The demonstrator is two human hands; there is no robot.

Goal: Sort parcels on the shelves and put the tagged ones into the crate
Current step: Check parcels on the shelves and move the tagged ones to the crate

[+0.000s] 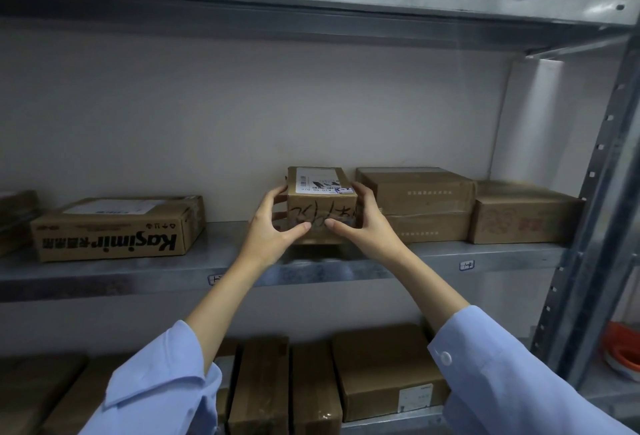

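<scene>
Forearms raised, left hand (273,227) and right hand (363,223), fingers curled gripping small parcel (320,208) on shelf (104,272)

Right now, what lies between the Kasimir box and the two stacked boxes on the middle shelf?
Head view: the small labelled parcel, held by the left hand and right hand; bare shelf stretches left of it.
</scene>
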